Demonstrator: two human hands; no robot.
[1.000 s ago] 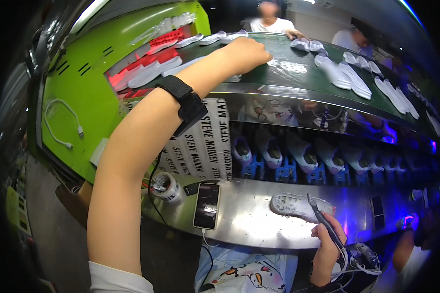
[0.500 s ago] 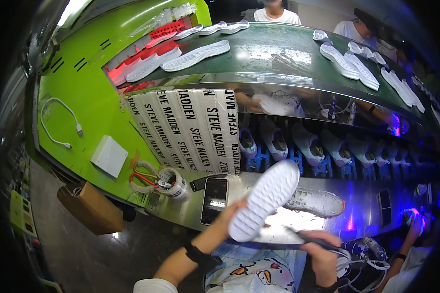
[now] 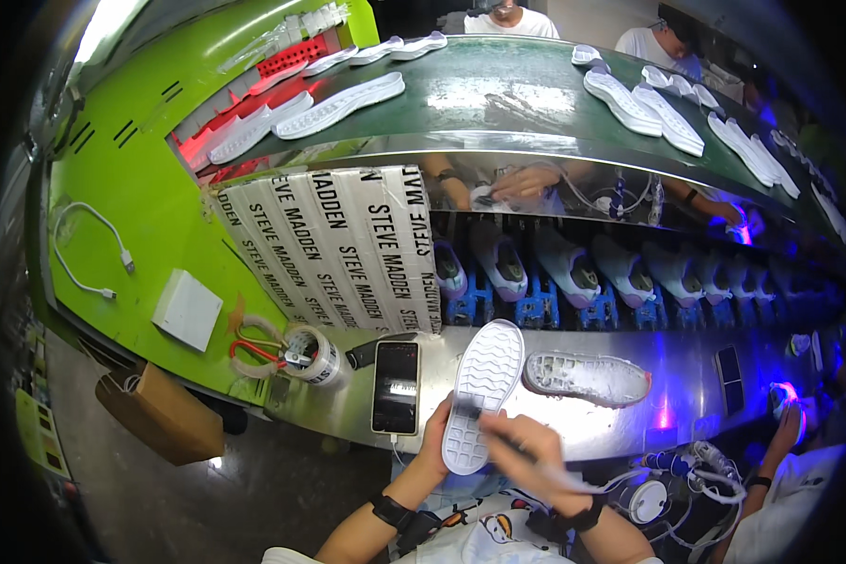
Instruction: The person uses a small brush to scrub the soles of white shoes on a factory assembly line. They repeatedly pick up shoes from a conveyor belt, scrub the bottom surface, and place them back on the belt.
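My left hand (image 3: 431,442) grips a white shoe sole (image 3: 491,362) by its lower left edge, holding it up over the front of the metal bench. Zigzag ridges and a grid of square hollows cover the face toward me. In my right hand (image 3: 528,449) is a brush with a dark tip (image 3: 469,404), which lies against the middle of that face. A pale hose or cable trails off right from behind this hand. On the bench beyond, a second sole (image 3: 587,378), greyish and wet-looking, lies flat.
A phone (image 3: 396,387) with a plugged cable lies left of the sole, beside a tape roll (image 3: 318,360) holding scissors (image 3: 258,355). Shoes (image 3: 500,263) stand in a row on blue holders behind. White soles ride a green belt (image 3: 498,85). A co-worker's hand (image 3: 788,428) is at right.
The sole has come nearer and turned more upright in my left hand. My right hand has moved left and up, bringing the brush onto the sole. The whole view has shifted slightly.
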